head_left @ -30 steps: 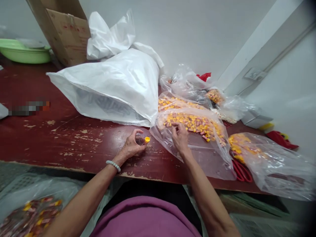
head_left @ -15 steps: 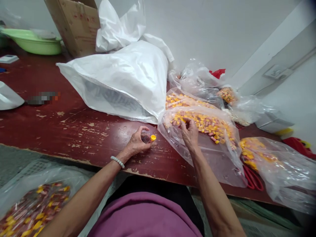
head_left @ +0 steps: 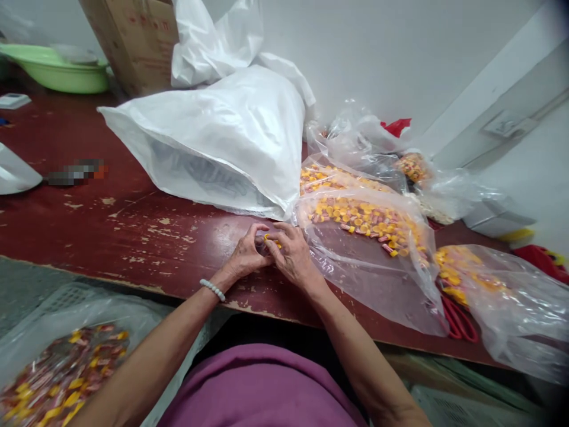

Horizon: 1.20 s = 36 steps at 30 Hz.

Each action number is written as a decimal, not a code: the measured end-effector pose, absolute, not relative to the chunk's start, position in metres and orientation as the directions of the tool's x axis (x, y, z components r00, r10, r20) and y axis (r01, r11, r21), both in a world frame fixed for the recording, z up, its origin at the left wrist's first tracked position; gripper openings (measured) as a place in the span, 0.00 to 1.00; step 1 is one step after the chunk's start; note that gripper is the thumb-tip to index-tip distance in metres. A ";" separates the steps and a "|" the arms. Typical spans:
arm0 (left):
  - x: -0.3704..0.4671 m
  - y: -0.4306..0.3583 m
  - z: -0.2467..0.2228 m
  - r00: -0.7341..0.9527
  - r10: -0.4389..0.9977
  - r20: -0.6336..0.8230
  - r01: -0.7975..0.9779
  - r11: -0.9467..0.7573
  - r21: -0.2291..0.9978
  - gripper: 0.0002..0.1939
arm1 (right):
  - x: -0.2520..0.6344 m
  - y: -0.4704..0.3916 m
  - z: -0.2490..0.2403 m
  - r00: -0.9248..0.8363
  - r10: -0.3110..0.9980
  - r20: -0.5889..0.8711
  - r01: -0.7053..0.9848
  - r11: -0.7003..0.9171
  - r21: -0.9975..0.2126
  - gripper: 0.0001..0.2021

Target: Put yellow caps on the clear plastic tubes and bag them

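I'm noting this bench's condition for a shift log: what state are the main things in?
Small container: held; open or closed unclear.
Left hand: curled around it.
Right hand: fingers at its yellow end, grip unclear.
White sack: mouth open, bulging.
Clear bag beside the sack: open, partly filled.
Green basin: upright.
Cardboard box: standing, top cut off.
Table: paint worn.

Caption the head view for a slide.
Left hand holding a clear container, right hand at its yellow end, beside bagged yellow-and-pink pieces.

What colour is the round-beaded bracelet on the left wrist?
The round-beaded bracelet is pale whitish green, clearest in the head view.
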<state>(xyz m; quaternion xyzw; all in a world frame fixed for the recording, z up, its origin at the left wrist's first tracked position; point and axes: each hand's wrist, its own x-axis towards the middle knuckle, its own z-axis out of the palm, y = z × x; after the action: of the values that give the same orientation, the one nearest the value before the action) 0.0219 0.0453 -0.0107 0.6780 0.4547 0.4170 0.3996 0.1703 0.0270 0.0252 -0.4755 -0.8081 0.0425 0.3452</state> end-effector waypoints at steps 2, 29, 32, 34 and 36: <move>0.021 0.045 -0.009 0.244 0.948 0.205 0.292 -0.273 0.917 0.32 | 0.171 0.024 0.023 -0.333 0.794 0.509 0.766 0.542 -0.346 0.10; 0.025 0.042 -0.005 0.205 0.966 0.156 0.313 -0.216 0.925 0.30 | 0.294 0.090 0.004 0.079 0.964 0.255 0.926 0.024 -0.378 0.16; 0.026 0.041 0.000 0.213 0.967 0.141 0.322 -0.205 0.924 0.31 | 0.276 0.072 0.015 0.154 0.937 0.312 0.876 0.017 -0.483 0.13; 0.026 0.040 0.001 0.218 0.967 0.132 0.315 -0.198 0.928 0.31 | 0.252 0.055 0.025 0.178 0.903 0.390 0.768 0.121 -0.629 0.15; 0.026 0.040 0.001 0.237 0.963 0.126 0.285 -0.193 0.939 0.32 | 0.221 0.039 0.034 0.112 0.876 0.470 0.624 0.306 -0.719 0.13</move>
<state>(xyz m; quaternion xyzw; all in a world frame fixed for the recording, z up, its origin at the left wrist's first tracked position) 0.0261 0.0404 0.0013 0.6615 0.4719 0.3988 0.4250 0.2209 0.0389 0.0340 -0.5742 -0.6529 0.1321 0.4759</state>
